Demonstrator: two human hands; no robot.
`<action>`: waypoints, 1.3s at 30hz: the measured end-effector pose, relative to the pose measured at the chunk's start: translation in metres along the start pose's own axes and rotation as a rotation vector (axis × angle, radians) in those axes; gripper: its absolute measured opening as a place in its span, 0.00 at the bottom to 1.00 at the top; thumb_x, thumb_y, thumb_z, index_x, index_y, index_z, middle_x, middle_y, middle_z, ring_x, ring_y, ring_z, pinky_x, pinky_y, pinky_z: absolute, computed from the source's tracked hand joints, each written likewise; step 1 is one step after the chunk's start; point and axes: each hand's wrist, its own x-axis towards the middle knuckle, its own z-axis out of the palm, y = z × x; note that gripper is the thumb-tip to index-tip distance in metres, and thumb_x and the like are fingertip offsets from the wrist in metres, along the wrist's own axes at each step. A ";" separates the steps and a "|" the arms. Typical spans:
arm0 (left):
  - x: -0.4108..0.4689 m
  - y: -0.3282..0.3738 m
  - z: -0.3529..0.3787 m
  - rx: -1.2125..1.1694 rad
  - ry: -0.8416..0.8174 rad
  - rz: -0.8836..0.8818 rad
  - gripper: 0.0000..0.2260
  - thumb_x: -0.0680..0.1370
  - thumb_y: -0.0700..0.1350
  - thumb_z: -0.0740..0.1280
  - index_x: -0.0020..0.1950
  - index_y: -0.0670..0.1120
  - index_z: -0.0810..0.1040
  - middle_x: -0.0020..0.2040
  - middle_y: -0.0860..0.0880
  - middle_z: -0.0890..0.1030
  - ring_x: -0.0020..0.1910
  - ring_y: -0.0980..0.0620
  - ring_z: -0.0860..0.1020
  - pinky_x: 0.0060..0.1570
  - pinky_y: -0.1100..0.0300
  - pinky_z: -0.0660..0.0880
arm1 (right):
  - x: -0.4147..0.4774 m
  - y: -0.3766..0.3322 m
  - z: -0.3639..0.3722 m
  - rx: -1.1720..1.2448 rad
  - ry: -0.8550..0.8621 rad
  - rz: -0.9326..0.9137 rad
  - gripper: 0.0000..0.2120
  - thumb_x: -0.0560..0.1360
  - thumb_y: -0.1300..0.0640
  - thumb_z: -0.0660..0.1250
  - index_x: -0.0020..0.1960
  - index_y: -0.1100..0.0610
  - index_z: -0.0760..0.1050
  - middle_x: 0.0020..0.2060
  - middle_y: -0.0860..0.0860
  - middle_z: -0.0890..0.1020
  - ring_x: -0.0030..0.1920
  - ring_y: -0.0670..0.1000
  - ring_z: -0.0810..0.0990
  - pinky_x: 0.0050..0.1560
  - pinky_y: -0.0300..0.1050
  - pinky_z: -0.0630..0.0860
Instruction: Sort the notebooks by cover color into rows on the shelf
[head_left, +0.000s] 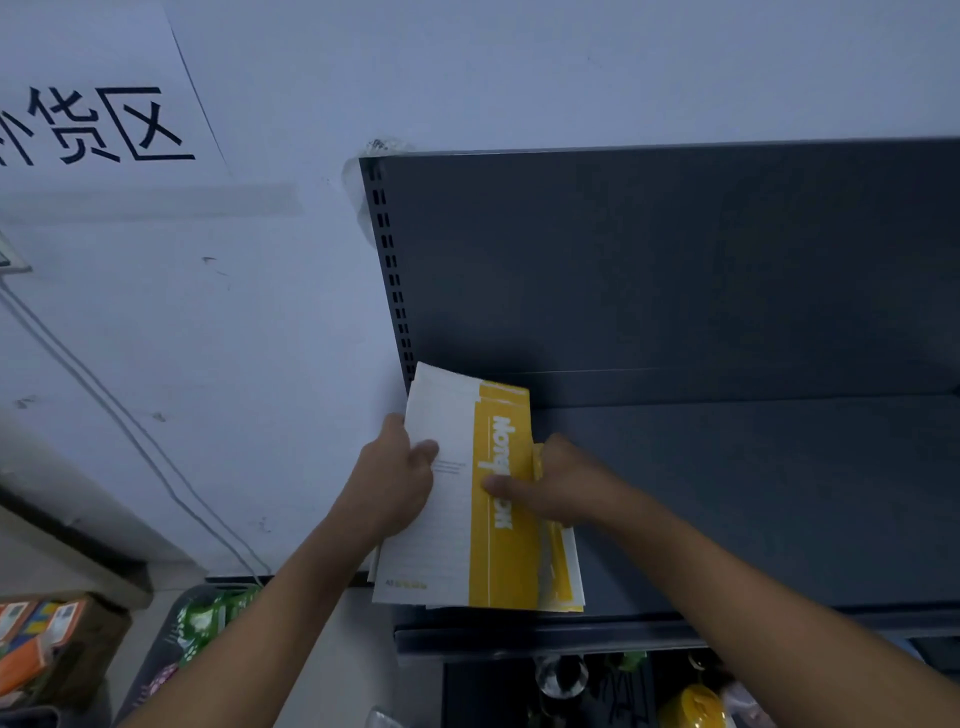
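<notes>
Both hands on a stack of notebooks at the shelf's left end

The left hand (397, 480) clamps the notebooks (457, 499) by their left edge; the right hand (556, 488) pinches the yellow right side, on the dark shelf (753, 493).

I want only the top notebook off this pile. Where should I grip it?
Probably its near short edge, coming from the front: the top notebook lies flat, that edge sits at the open front of the shelf, the far edge nears the back panel, and the left hand and right hand cover the long sides.

Perhaps three notebooks (498, 561) (stacked), one shelf (727, 493)
</notes>
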 end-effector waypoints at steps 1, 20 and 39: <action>0.001 0.003 0.000 -0.044 0.009 0.004 0.08 0.83 0.50 0.60 0.59 0.49 0.66 0.53 0.49 0.76 0.45 0.54 0.77 0.39 0.58 0.74 | -0.004 0.001 -0.005 0.076 0.016 -0.023 0.24 0.69 0.32 0.72 0.54 0.48 0.73 0.50 0.46 0.81 0.47 0.46 0.81 0.40 0.42 0.79; -0.028 0.193 0.177 0.272 -0.273 0.520 0.26 0.82 0.51 0.62 0.75 0.43 0.58 0.67 0.41 0.70 0.63 0.40 0.73 0.58 0.49 0.69 | -0.110 0.162 -0.122 0.132 0.591 0.409 0.27 0.75 0.43 0.70 0.66 0.56 0.66 0.61 0.55 0.76 0.58 0.59 0.77 0.50 0.49 0.75; -0.117 0.452 0.502 0.436 -0.520 0.785 0.28 0.81 0.54 0.60 0.76 0.43 0.56 0.68 0.40 0.70 0.64 0.41 0.72 0.54 0.50 0.70 | -0.229 0.509 -0.300 0.050 0.743 0.688 0.24 0.71 0.39 0.67 0.55 0.54 0.63 0.45 0.51 0.72 0.45 0.56 0.74 0.38 0.49 0.70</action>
